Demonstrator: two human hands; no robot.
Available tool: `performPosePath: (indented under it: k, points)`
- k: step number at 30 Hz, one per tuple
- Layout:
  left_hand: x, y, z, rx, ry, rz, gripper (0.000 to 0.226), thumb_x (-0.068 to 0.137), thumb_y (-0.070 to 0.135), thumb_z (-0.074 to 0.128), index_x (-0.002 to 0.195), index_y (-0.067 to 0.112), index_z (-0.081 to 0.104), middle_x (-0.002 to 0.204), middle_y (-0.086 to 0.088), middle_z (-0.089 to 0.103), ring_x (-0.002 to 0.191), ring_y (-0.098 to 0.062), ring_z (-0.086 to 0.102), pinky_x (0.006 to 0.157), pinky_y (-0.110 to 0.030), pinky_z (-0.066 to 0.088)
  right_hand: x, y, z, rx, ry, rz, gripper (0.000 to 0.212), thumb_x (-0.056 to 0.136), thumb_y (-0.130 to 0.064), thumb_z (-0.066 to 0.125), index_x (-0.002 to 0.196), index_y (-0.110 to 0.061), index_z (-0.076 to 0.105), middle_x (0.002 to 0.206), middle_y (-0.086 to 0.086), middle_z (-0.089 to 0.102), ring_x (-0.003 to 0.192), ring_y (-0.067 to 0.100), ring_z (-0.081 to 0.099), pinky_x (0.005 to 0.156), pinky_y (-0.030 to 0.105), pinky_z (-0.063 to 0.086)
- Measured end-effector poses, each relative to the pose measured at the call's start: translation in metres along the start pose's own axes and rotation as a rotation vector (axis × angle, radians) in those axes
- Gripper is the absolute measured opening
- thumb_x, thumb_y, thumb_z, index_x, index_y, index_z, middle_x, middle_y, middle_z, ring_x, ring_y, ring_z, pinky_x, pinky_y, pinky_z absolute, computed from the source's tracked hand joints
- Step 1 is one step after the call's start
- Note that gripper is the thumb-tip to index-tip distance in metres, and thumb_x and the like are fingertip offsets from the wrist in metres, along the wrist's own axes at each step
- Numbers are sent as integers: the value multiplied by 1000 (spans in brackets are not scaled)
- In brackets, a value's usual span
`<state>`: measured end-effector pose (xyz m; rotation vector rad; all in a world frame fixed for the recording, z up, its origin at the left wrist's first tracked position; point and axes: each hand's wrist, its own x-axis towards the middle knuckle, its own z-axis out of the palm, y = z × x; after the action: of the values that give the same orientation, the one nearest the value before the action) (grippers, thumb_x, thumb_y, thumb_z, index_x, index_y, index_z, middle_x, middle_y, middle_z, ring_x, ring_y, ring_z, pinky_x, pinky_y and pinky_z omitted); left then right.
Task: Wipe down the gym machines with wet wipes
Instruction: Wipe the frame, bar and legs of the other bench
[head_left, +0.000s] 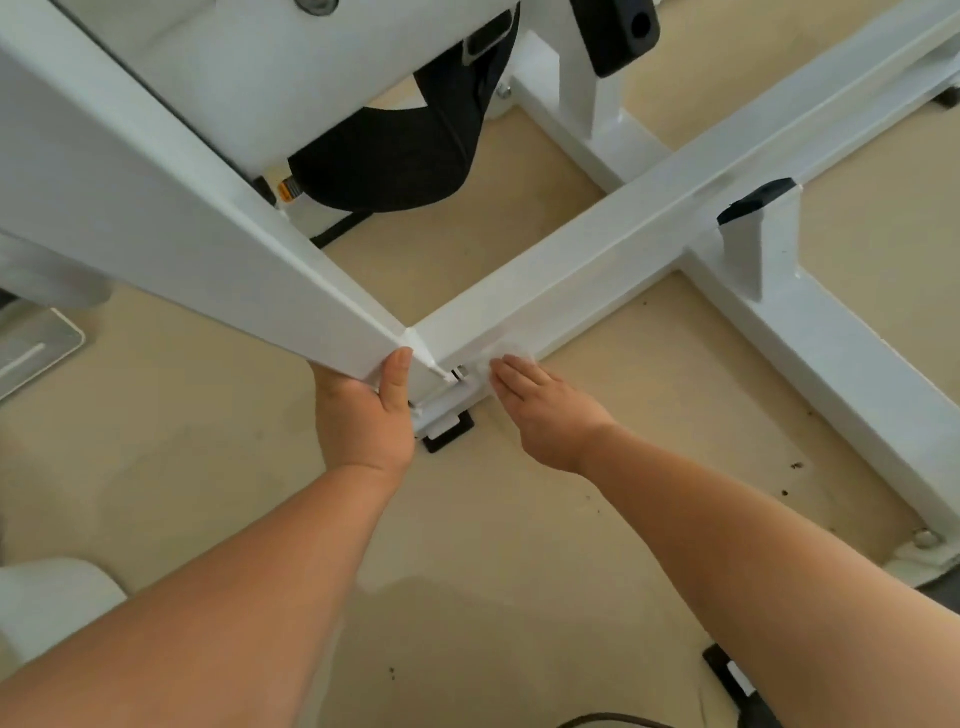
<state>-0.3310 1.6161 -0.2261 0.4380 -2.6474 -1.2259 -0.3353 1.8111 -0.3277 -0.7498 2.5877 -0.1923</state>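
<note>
A: Wipe first: where is it lying?
B: The white wipe (511, 352) is lying flat against the near side of the low base beam (649, 223) of the white machine, right by the corner where the slanted post (208, 223) is meeting it.
A: What is keeping it there?
B: The right hand (545, 410) is pressing it to the metal, its fingers (511, 371) stretched out straight and close together, curling round nothing.
A: And the other one?
B: The left hand (363, 415) is gripping the bottom end of the slanted post, thumb lying up its front face, the other fingers wrapping underneath out of sight.
A: What is sitting around that corner?
B: A black foot (449, 434) is poking out under the joint. Farther back a black pad (395, 156) is hanging beneath the machine's body, an orange knob (287, 189) showing beside it. A cross beam (831, 364) is branching off toward the right.
A: And the room?
B: Everything is standing on a pale beige floor (467, 545), with dark specks (795, 465) lying scattered near the right forearm.
</note>
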Motion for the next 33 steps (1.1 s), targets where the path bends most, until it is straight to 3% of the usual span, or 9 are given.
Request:
performPosePath:
  k: [6,9,12,19,24,27,29,31,33]
  points:
    - [-1,-5,8,-69,59,-28,74,88,61,55,139,10,39,126,2,55,100,3,55,84,-1,38,20,3,17,-105,76,72,86,92,-13,32,160,-14,-21,167,9,-27,153,28,-29,124,52,-16]
    - [-14,2,23,-143,118,-103,53,92,55,53,134,34,30,130,2,58,105,1,61,84,-5,42,16,16,17,-92,51,231,95,87,-11,37,159,-17,-25,166,11,-29,150,32,-34,122,60,-13]
    - [-19,6,33,-203,158,-189,63,91,57,48,144,31,27,126,5,59,105,-7,61,79,-2,41,18,23,10,-51,46,329,97,88,-12,40,158,-15,-26,166,14,-30,150,35,-33,122,62,-12]
    - [-18,15,28,-157,113,-256,74,89,61,44,149,23,25,126,2,58,107,-14,59,89,-23,43,20,-4,23,-60,24,69,97,90,-17,43,157,-16,-28,164,3,-36,150,27,-35,122,61,-10]
    - [-57,24,30,218,-156,-412,32,93,45,59,104,16,55,100,2,64,97,-24,61,84,-36,48,13,15,26,-50,44,190,93,91,-15,36,157,-19,-29,162,2,-40,150,25,-35,122,62,-12]
    - [-71,42,36,428,-349,-98,12,92,21,62,102,15,59,101,-1,65,98,-27,60,82,-38,48,19,21,19,17,75,317,91,96,-25,41,158,-16,-25,165,5,-33,152,28,-31,121,62,-16]
    - [-58,55,47,522,-363,233,34,87,7,61,120,10,61,124,-9,62,114,-32,57,96,-45,47,21,16,20,22,86,271,86,101,-34,39,160,-16,-20,167,6,-29,153,30,-29,120,62,-17]
    - [-38,69,58,696,-463,379,63,88,7,57,149,9,40,158,-13,33,144,-32,33,118,-47,31,19,10,28,-36,67,133,86,101,-33,39,160,-19,-22,167,4,-29,152,29,-31,121,62,-14]
    - [-19,75,72,900,-602,341,86,94,17,52,161,12,-2,168,-7,-13,156,-27,-5,127,-44,5,15,17,27,-81,33,79,89,99,-27,41,156,-22,-28,165,1,-32,151,27,-34,121,62,-11]
